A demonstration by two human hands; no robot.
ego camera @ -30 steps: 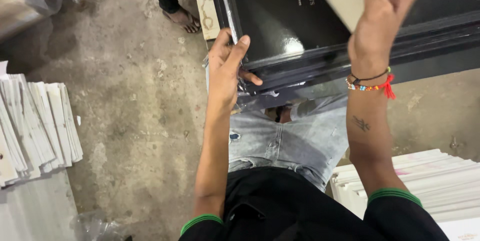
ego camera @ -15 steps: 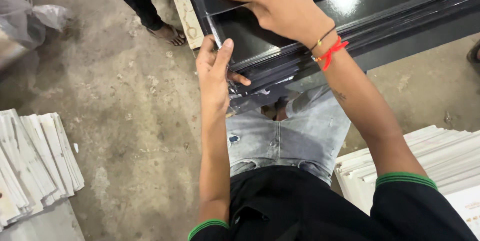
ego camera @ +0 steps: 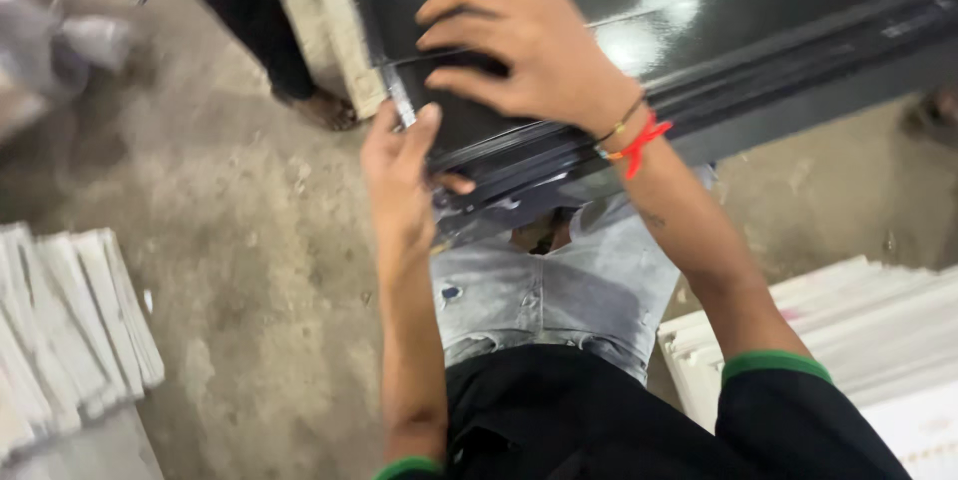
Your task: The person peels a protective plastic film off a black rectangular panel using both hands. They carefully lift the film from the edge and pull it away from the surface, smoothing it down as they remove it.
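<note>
Right hand (ego camera: 539,46) now flat, fingers spread on glossy black panels (ego camera: 758,31), left hand (ego camera: 399,176) gripping their edge, perhaps, above dusty concrete floor (ego camera: 230,240).

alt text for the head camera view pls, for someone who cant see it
Seen from above, a person's right hand lies flat on a stack of glossy black panels while the left hand holds the stack's near edge. White sheets are piled on the concrete floor at both sides, and another person's legs stand beyond.

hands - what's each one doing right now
left hand: closed on the corner edge of the black panel stack.
right hand: open, pressed flat on top of the stack, holding nothing.
</note>
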